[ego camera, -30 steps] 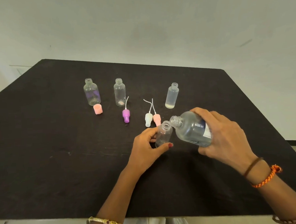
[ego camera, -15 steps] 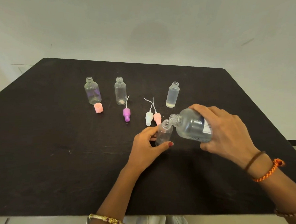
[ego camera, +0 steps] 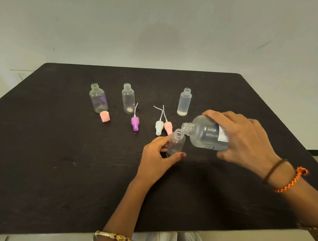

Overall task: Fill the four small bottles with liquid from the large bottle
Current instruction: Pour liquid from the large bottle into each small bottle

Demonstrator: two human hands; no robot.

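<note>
Nearest the table's front edge, 2 forearms reach in, the left with a gold bangle, the right with a brown band and an orange braided thread. The left hand curls its thumb and fingers round a small clear bottle standing just right of the table's middle, neck open, slightly tilted. The right hand wraps round the large bottle, which is tipped nearly flat, its open mouth just beside and slightly above the small bottle's rim; clear liquid lies along its lower side. Whether liquid is running out cannot be told.

Just beyond lie 2 spray tops side by side, 1 white and 1 pink, tubes pointing toward the far edge. Left of them lies a purple spray top, and further left a pink cap.

Toward the far edge stand 3 more open small bottles: the left bottle, the middle bottle, both seemingly empty, and the right bottle, which looks mostly full.
</note>
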